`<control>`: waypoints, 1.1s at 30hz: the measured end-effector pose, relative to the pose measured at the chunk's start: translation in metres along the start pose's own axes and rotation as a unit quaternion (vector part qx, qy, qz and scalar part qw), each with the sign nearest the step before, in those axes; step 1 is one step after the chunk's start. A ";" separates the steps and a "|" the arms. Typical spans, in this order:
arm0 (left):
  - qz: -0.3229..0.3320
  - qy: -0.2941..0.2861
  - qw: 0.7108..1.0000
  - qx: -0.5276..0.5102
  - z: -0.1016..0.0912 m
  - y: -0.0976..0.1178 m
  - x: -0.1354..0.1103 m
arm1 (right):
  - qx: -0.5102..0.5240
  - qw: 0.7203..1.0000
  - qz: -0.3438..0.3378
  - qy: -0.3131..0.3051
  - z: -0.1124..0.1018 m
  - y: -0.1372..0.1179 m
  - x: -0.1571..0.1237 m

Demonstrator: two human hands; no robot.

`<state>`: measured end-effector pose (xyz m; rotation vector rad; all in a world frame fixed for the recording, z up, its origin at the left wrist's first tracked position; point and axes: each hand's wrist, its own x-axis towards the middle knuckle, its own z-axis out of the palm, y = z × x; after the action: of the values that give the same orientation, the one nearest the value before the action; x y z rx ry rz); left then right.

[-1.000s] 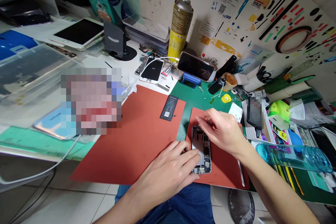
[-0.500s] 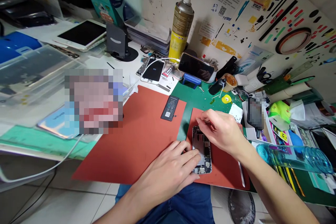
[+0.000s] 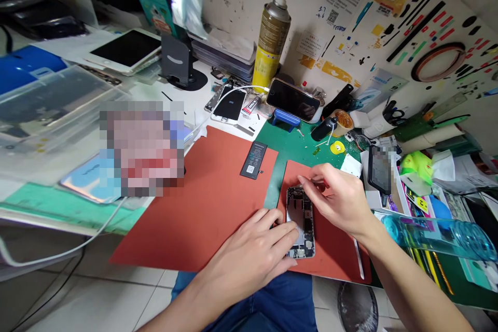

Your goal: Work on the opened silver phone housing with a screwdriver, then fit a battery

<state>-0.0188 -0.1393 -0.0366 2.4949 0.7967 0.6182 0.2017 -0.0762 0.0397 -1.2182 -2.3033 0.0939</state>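
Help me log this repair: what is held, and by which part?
The left hand pins the opened phone by its lower left edge. The right hand pinches at the phone's top end; whether it grips anything cannot be told.

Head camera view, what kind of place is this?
Probably a phone repair bench: an opened phone on a red mat, a loose battery nearby, and a spray can behind.

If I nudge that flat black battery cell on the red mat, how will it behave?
The flat black battery cell lies flat and thin, so it should slide rather than roll or tip. The red mat looks matte, so probably some drag. Being so thin, it is likely light.
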 end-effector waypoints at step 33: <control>0.043 0.013 0.997 0.065 -0.006 0.000 -0.002 | -0.091 0.992 -0.083 0.040 -0.003 0.009 -0.005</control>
<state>-0.0234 -0.1385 -0.0323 2.6569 0.7656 0.6481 0.2116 -0.0753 0.0377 -1.0884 -2.3740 -0.2257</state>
